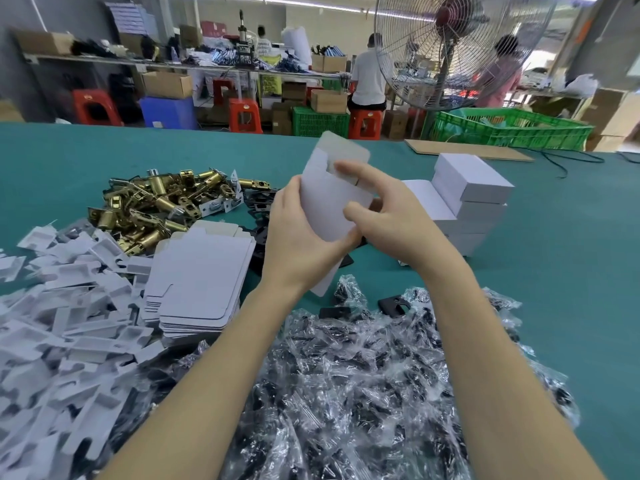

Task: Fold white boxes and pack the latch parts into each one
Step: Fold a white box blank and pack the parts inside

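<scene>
I hold a flat white box blank point(329, 199) upright above the green table, its top flap raised. My left hand point(294, 237) grips its left edge and underside. My right hand point(384, 209) grips its right side, thumb and forefinger over the front face. A stack of flat box blanks point(201, 275) lies to the left. Brass latch parts point(156, 206) are heaped behind that stack. Black parts in clear bags point(363, 375) are piled in front of me. Folded white boxes point(471, 202) are stacked at the right.
White card inserts point(59, 313) cover the near left of the table point(571, 271). Black flat plates point(259, 206) lie behind my left hand. A sheet of cardboard point(467, 150), a green crate point(512, 129) and a standing fan point(450, 46) are at the far right. People work beyond.
</scene>
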{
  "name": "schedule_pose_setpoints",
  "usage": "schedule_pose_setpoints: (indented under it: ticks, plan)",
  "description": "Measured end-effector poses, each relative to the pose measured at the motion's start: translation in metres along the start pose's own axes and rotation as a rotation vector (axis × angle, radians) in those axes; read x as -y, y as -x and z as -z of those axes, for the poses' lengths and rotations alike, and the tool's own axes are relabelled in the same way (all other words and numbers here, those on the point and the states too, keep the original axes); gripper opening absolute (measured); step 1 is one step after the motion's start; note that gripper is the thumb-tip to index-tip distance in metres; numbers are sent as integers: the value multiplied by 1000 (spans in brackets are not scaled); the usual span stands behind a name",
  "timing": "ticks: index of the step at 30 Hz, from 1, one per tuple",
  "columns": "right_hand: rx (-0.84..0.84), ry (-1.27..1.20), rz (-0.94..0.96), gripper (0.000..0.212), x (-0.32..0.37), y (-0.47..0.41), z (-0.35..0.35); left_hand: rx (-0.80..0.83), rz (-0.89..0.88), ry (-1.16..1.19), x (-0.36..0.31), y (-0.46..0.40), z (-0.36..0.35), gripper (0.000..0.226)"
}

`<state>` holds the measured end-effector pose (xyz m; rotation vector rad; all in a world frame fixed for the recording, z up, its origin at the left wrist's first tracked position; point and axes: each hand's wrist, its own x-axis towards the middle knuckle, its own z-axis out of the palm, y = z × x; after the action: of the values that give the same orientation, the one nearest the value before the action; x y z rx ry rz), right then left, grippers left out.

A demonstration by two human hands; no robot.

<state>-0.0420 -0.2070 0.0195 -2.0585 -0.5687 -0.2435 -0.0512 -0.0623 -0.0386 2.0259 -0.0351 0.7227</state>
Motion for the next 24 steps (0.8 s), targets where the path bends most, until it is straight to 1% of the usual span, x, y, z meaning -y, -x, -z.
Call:
schedule_pose_setpoints:
  ticks: [2,4,9,12,14,16,17,19,24]
  plan:
    - [-36,0,-41,66,-3,-1,0,6,-23,-32,0,2,-1,116]
    - [-54,9,-43,62,-4,-2,3,8,-39,-61,1,2,-1,115]
    - [-72,37,30,25,-6,-1,11,42,-101,-122,0,1,2,112]
    - [-95,136,13,16,-7,-2,11,60,-129,-138,0,3,3,108]
    - [-128,248,6,18,-6,-3,9,54,-142,-132,-1,2,4,100]
    - [-141,328,1,22,-5,-2,9,49,-161,-103,-3,2,5,85]
    - [-144,322,-4,23,-6,-1,9,49,-171,-78,-4,1,6,76]
    - [-147,241,-22,25,-7,-1,11,56,-171,11,-4,1,8,62]
    - [-125,-46,-17,34,-11,2,16,90,-59,228,-5,-2,12,41]
